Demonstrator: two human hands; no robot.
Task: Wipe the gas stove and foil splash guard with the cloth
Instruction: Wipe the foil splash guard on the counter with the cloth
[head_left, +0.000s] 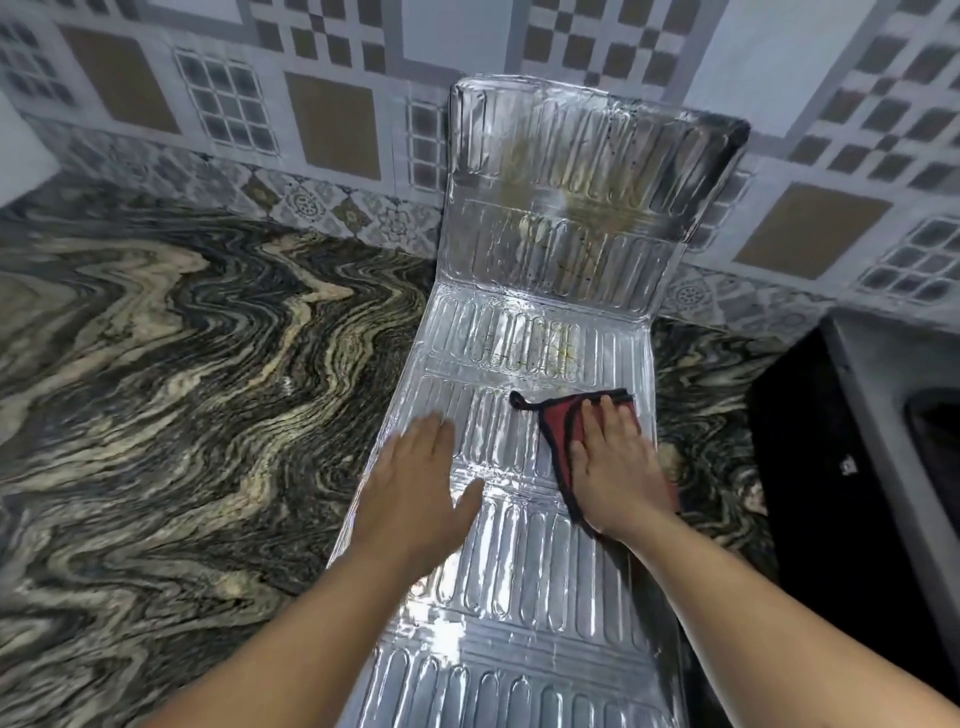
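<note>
A silver embossed foil splash guard (524, 571) lies flat along the marbled counter, its far panels bent up against the tiled wall, with yellowish greasy stains on the upright part. A red cloth with a dark border (558, 421) lies on the foil's right side. My right hand (613, 462) presses flat on the cloth, fingers spread and pointing away from me. My left hand (415, 483) rests flat on the foil's left edge, fingers together, holding nothing. The gas stove shows only as a dark shape (831, 467) at the right.
The dark swirled marble counter (182, 364) spreads to the left of the foil. Patterned wall tiles (332, 124) run along the back. A pale ledge (878, 415) and a dark opening border the right edge.
</note>
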